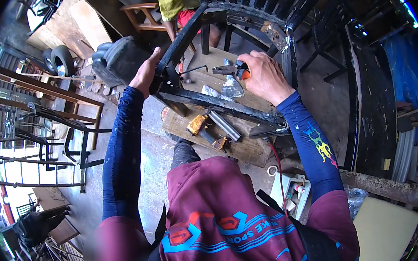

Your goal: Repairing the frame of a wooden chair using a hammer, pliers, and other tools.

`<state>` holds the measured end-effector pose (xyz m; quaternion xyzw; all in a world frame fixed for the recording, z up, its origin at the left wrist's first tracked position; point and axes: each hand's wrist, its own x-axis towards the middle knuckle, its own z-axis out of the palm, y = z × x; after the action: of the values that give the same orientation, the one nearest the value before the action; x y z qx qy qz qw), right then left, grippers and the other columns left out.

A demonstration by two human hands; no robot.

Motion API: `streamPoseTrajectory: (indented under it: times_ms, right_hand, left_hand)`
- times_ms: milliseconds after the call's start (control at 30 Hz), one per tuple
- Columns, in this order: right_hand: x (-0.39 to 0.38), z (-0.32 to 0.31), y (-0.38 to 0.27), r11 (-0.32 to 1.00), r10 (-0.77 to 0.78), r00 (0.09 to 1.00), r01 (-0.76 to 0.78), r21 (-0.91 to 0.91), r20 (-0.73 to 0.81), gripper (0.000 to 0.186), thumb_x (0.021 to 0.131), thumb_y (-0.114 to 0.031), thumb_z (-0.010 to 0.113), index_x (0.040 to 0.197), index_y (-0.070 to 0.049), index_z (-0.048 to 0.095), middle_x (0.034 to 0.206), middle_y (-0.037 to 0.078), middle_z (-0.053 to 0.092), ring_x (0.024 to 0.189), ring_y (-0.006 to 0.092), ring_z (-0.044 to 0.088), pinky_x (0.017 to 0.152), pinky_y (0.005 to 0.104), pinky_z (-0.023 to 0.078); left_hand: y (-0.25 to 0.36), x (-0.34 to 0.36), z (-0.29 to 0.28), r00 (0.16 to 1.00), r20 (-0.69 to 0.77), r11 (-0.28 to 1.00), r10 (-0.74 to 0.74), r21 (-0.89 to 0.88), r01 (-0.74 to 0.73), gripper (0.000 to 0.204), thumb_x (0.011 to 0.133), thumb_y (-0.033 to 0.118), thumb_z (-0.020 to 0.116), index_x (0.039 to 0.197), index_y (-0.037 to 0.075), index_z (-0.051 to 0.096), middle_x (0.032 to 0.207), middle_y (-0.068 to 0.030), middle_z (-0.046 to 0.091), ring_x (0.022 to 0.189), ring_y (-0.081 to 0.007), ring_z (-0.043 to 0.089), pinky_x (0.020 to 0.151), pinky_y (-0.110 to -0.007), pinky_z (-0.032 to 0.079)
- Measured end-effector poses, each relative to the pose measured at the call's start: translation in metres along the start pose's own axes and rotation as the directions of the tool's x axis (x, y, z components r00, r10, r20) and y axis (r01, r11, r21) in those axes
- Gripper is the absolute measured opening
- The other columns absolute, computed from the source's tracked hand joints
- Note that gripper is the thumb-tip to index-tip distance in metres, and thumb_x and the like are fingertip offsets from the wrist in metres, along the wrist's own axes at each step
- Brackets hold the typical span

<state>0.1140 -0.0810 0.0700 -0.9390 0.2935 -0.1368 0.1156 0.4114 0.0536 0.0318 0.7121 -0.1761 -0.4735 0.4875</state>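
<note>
A black wooden chair frame [201, 99] without a seat stands in front of me, its slatted back at the far side. My left hand [146, 76] holds the frame's near left corner, thumb along the wood and the other fingers mostly hidden. In my right hand [266, 78] is a pair of pliers [224, 70] with dark jaws and black-and-orange handles. The jaws point left, over the frame's opening. A thin bent metal rod [195, 70] sticks out from near the left corner toward them; a small gap seems to lie between rod and jaws.
Below the frame, a wooden board [251, 149] carries a yellow-and-black tool [204, 130] and metal tubes [224, 125]. A red hose [276, 159] runs down beside a white container [291, 193]. Another person [177, 5] sits beyond. Metal chair frames [54, 145] stand left, tyres [61, 60] farther back.
</note>
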Motion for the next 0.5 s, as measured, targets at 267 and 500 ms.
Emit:
streamPoseTrajectory:
  times_ms: [267,500]
  right_hand:
    - [-0.007,-0.005,0.010,0.999,0.045,0.999,-0.045,0.007,-0.013,0.037,0.080,-0.009,0.069,0.116,-0.003,0.068,0.109,0.022,0.066,0.107,0.0399,0.063,0.092,0.0490,0.052]
    - [-0.001,-0.012,0.007,0.998,0.015,1.000,-0.015,-0.055,0.001,0.040,0.079,-0.008,0.075,0.117,0.000,0.066,0.108,0.020,0.067,0.106,0.0403,0.064,0.093,0.0468,0.051]
  left_hand:
    - [-0.024,-0.018,0.004,0.924,-0.055,0.720,0.378,0.646,-0.255,0.084,0.082,0.073,0.070,0.121,-0.001,0.067,0.099,-0.0192,0.073,0.096,-0.0283,0.072,0.084,-0.039,0.055]
    - [-0.018,-0.034,0.037,0.786,-0.103,0.426,0.610,0.878,-0.216,0.088,0.078,0.069,0.073,0.134,0.003,0.053,0.106,-0.0226,0.070,0.098,-0.0399,0.071,0.085,-0.049,0.056]
